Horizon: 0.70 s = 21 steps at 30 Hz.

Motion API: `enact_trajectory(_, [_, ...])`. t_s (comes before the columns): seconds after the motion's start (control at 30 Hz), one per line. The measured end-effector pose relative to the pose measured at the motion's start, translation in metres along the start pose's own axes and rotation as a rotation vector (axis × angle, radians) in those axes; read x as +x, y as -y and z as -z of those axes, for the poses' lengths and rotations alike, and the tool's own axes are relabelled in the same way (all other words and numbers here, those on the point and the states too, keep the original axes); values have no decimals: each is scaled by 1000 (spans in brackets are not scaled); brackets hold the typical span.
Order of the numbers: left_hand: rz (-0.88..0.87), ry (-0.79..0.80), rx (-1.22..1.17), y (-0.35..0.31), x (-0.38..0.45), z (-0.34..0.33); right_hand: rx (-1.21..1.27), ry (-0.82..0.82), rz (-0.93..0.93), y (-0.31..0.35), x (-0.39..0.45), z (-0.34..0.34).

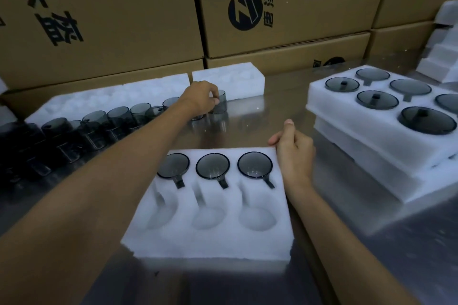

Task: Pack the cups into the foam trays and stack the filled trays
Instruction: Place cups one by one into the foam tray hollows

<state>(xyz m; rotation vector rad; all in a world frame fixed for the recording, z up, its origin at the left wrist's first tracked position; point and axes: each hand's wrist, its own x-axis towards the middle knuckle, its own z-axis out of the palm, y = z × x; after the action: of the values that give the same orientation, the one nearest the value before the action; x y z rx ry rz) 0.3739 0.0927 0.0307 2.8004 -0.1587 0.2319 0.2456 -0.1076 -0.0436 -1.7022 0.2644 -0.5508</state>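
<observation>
A white foam tray (218, 242) lies in front of me with smoky glass cups (254, 165) in its three far pockets; the three near pockets are bare. My right hand (293, 153) grips the tray's far right corner. My left hand (202, 99) reaches across to the end of a row of loose dark glass cups (119, 116) and pinches the rim of the last cup (219, 104), which stands on the metal table. On the right sits a stack of filled foam trays (371, 116) with cups in the top one.
Cardboard boxes (285, 7) wall off the back. Empty foam trays (230, 79) lie behind the cup row, and more foam pieces (443, 52) pile up at the far right. The steel table top (260, 116) shows between the trays.
</observation>
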Motion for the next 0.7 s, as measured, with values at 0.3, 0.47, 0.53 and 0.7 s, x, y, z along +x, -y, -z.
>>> enact_trajectory(0.3, [-318, -10, -246, -45, -93, 39, 65, 107, -65, 5, -3, 6])
enact_trajectory(0.47, [-312, 55, -489, -62, -180, 56, 241, 203, -178, 16, -13, 22])
enact_trajectory(0.53, [-334, 111, -530, -67, -207, 59, 264, 221, -212, 19, -18, 32])
enact_trajectory(0.7, [-401, 213, -530, -78, -246, 59, 280, 273, -68, 43, -42, 70])
